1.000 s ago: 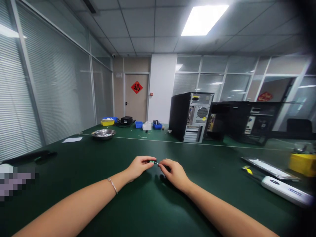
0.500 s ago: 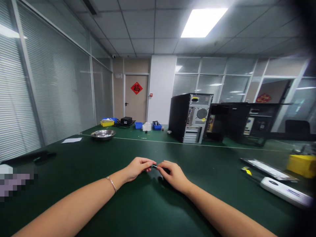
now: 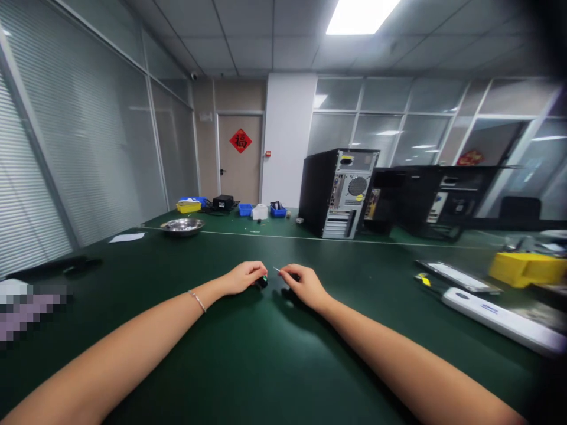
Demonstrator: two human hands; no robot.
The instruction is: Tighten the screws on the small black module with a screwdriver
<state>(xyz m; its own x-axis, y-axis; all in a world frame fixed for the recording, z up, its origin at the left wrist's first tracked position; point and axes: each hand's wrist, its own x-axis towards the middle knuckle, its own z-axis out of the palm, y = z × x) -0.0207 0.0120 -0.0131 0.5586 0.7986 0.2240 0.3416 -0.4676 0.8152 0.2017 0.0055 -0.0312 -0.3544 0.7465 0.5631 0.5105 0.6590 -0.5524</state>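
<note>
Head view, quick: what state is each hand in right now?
Left hand: closed, holding a small black-and-green object, exact type unclear.
Right hand: closed, holding a thin, silvery rod.

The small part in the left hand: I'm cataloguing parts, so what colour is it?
The small part looks black with some green, best in the head view.

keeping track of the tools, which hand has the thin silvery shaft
The right hand: its fingers pinch the thin silvery shaft. The left hand, with the bracelet at its wrist, holds a small black-and-green part.
</note>
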